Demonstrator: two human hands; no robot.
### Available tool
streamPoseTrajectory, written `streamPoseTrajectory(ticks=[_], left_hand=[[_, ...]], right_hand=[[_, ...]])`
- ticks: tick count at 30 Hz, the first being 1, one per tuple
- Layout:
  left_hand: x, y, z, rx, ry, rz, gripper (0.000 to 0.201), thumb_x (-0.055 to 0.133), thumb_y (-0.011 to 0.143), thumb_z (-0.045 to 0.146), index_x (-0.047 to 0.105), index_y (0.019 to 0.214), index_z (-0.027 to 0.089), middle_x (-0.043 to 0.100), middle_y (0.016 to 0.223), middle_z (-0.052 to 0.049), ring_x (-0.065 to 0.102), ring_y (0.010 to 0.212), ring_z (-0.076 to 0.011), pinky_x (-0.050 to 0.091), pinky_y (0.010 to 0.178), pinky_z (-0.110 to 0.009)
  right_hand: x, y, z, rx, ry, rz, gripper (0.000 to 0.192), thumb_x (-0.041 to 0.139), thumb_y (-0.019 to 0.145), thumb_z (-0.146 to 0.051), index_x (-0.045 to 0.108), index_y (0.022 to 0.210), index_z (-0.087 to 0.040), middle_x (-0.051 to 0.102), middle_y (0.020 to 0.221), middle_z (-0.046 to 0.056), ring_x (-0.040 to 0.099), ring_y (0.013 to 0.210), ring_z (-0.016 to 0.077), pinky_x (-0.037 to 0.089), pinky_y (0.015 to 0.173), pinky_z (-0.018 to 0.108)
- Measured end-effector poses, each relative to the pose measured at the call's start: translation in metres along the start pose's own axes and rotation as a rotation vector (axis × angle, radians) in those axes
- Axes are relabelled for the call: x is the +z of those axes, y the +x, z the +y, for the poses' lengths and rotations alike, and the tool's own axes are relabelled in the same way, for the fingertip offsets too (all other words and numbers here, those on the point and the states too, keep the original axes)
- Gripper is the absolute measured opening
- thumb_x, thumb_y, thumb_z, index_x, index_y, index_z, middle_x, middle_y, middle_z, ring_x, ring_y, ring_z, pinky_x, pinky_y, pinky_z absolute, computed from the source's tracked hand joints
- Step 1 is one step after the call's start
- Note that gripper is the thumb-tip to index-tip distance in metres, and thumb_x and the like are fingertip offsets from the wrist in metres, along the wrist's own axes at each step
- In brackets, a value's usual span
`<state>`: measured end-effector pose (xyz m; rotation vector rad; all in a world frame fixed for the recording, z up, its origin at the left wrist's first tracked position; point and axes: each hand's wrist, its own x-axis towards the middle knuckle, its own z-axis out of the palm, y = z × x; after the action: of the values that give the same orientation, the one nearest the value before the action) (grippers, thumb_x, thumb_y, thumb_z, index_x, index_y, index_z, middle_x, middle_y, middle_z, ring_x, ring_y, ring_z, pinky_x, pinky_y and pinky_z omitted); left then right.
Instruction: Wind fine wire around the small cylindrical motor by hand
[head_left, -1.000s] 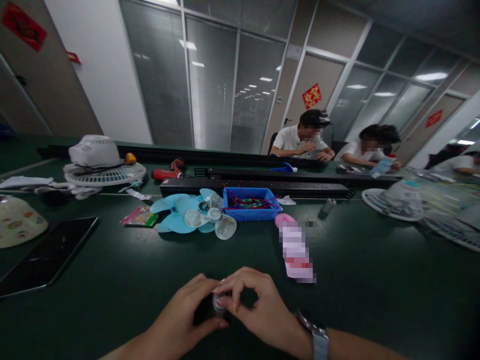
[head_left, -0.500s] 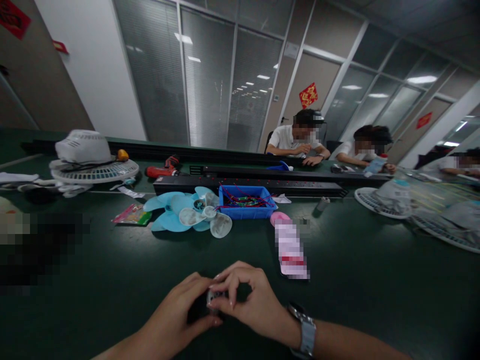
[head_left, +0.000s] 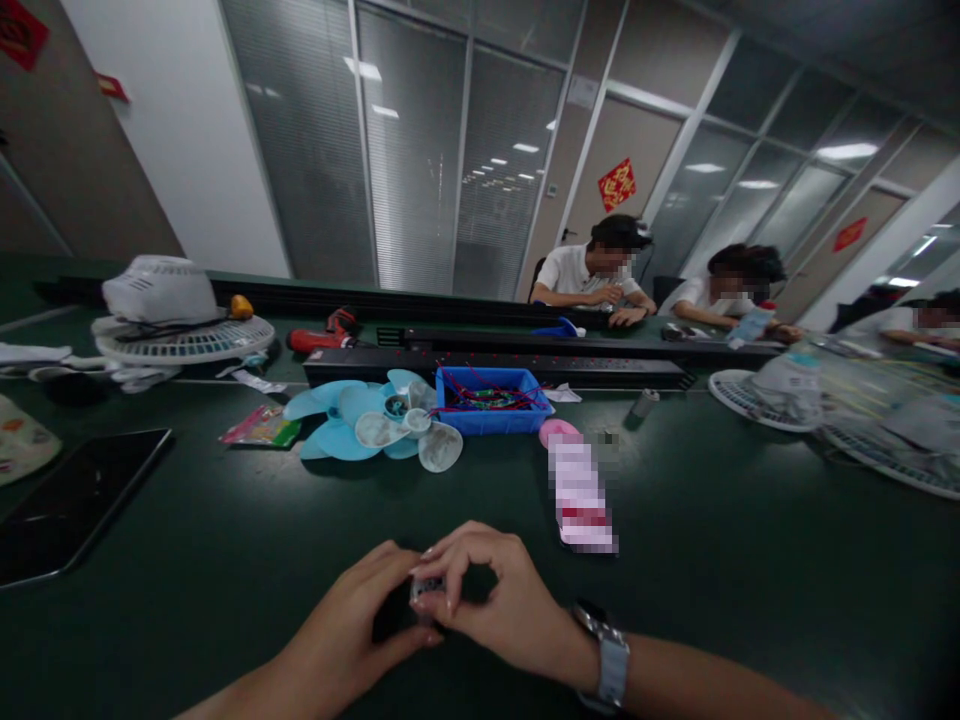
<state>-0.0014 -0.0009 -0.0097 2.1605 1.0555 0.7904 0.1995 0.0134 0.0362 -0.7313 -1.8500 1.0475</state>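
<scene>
Matt dark-green table (head_left: 225,560) carries glossy pale-blue plastic fan blades (head_left: 352,425), a blue plastic tray (head_left: 491,420) and a glossy black tablet (head_left: 71,500); a metal-banded wristwatch (head_left: 611,660) gleams.

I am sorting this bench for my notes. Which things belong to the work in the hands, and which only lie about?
In hand:
- left hand and right hand, both closed on a small dark part

Lying about:
- blue fan blades
- blue tray of wires
- red drill
- tablet
- white fan grille
</scene>
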Motion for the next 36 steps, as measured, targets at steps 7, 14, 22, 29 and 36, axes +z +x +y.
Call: streamPoseTrajectory(ticks=[7, 14, 22, 29, 36], left_hand=[[0.0015, -0.0001, -0.0016, 0.008, 0.005, -0.002, 0.028, 0.075, 0.082, 0.016, 0.064, 0.107, 0.026, 0.064, 0.095, -0.001, 0.062, 0.085, -0.0217, 0.050, 0.073, -0.031], [-0.0009, 0.0000, -0.0010, 0.003, -0.009, -0.031, 0.034, 0.074, 0.084, 0.018, 0.061, 0.114, 0.027, 0.064, 0.099, -0.002, 0.062, 0.088, -0.0219, 0.050, 0.076, -0.032], [0.0001, 0.0008, -0.0007, -0.020, -0.014, -0.027, 0.037, 0.074, 0.083, 0.019, 0.061, 0.117, 0.028, 0.066, 0.100, -0.001, 0.062, 0.090, -0.0220, 0.051, 0.078, -0.032], [0.0015, -0.0005, -0.0007, -0.009, -0.008, 0.005, 0.031, 0.076, 0.082, 0.018, 0.065, 0.109, 0.026, 0.066, 0.098, -0.002, 0.061, 0.089, -0.0222, 0.050, 0.078, -0.032], [-0.0018, 0.0024, 0.0058, -0.016, 0.010, -0.016, 0.021, 0.073, 0.082, 0.015, 0.067, 0.101, 0.024, 0.065, 0.093, -0.002, 0.060, 0.085, -0.0219, 0.048, 0.073, -0.030]], right_hand=[[-0.0022, 0.0011, 0.0005, -0.023, -0.004, -0.048, 0.027, 0.079, 0.077, -0.012, 0.058, 0.061, -0.018, 0.079, 0.091, 0.004, 0.070, 0.096, 0.0187, 0.050, 0.088, 0.033], [-0.0006, -0.0012, 0.0023, -0.010, 0.001, 0.017, 0.035, 0.082, 0.074, -0.015, 0.052, 0.057, -0.018, 0.078, 0.085, 0.001, 0.070, 0.082, 0.0164, 0.049, 0.079, 0.031], [0.0004, -0.0012, 0.0031, 0.049, 0.016, 0.035, 0.034, 0.080, 0.075, -0.013, 0.052, 0.057, -0.018, 0.077, 0.084, 0.001, 0.070, 0.083, 0.0164, 0.050, 0.077, 0.030], [-0.0013, -0.0013, -0.0034, -0.020, -0.006, 0.009, 0.029, 0.076, 0.078, -0.009, 0.056, 0.059, -0.018, 0.077, 0.083, 0.002, 0.071, 0.086, 0.0167, 0.051, 0.078, 0.029], [-0.0009, -0.0065, -0.0013, -0.098, -0.059, -0.018, 0.025, 0.069, 0.084, -0.007, 0.057, 0.064, -0.019, 0.076, 0.091, 0.002, 0.068, 0.091, 0.0159, 0.052, 0.082, 0.029]])
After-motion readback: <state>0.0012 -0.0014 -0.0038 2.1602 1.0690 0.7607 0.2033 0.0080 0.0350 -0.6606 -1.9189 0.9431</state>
